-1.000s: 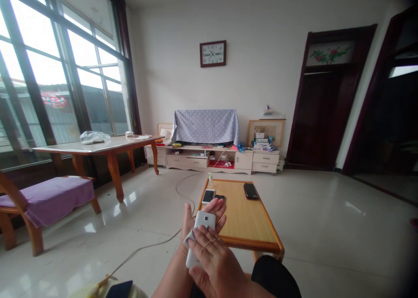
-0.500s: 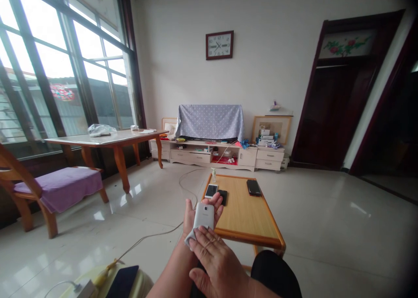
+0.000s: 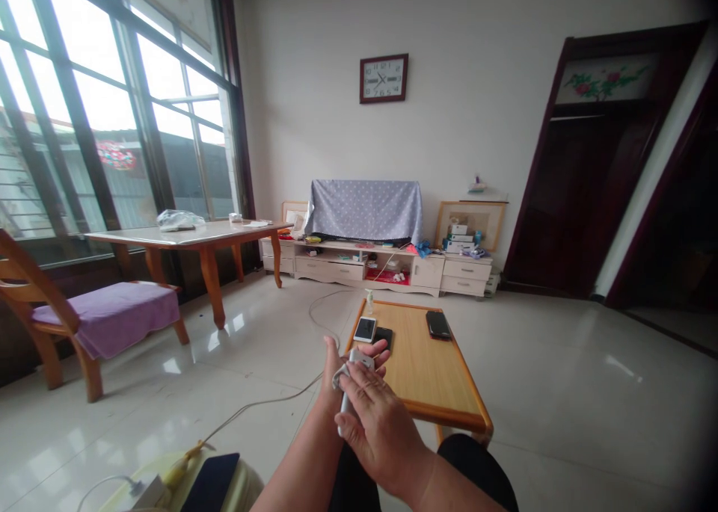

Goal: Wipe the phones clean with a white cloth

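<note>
My left hand cradles a white phone from below, with its fingers curled round the far end. My right hand lies on top of the phone and presses a small grey cloth against it, covering most of the phone. Both hands hover just in front of the near left corner of a low wooden table.
On the low table lie a white phone, a black phone, another black phone and a small bottle. A cable runs over the tiled floor. A purple-cushioned chair and a long table stand left.
My right hand has slid forward over the phone with the cloth, so more of the phone is covered. The view has shifted slightly right.
</note>
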### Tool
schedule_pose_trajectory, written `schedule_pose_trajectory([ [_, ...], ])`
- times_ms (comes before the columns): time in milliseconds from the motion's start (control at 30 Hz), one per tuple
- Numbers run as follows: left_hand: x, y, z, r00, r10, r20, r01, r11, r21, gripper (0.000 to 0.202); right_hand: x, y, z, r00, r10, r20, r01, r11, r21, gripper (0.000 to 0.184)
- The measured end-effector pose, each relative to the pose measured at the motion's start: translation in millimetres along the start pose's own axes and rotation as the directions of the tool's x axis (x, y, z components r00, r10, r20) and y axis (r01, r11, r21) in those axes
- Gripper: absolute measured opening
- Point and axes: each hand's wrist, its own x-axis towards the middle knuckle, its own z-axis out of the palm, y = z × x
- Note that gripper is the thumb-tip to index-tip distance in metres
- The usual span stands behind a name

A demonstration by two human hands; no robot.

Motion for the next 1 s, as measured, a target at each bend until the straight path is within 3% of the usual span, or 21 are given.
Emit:
schedule_pose_trajectory([
  [67,-1,0,3.7,0.999,0.02,-0.043,-0.019,1.0,0.02,0.081,0,-1,2,0.999,0.025,-0.023,-0.025,1.0,-0.008,0.055],
  [233,-4,5,10.2,0.997,0.015,-0.074,-0.014,1.0,0.019,0.088,-6,-7,7,0.995,-0.104,-0.007,0.104,0.995,0.007,0.062],
  [467,4,1,8.6,0.999,-0.028,0.016,0.028,1.0,-0.006,0.094,10,5,0,0.993,0.092,-0.074,-0.095,0.995,-0.026,0.061],
  [633,7,6,-7.2,0.998,0.056,0.039,-0.054,0.998,-0.031,0.103,-6,-2,11,0.996,-0.093,-0.018,0.093,0.996,-0.011,0.076],
  [867,4,7,-2.1,0.996,0.059,0.06,-0.055,0.996,-0.064,0.088,2,16,2,0.989,0.146,-0.038,-0.146,0.989,-0.019,0.064],
  [1000,2,13,-3.8,0.995,0.087,0.051,-0.079,0.987,-0.143,0.085,-15,5,5,0.999,-0.033,-0.024,0.033,0.999,0.006,0.075],
])
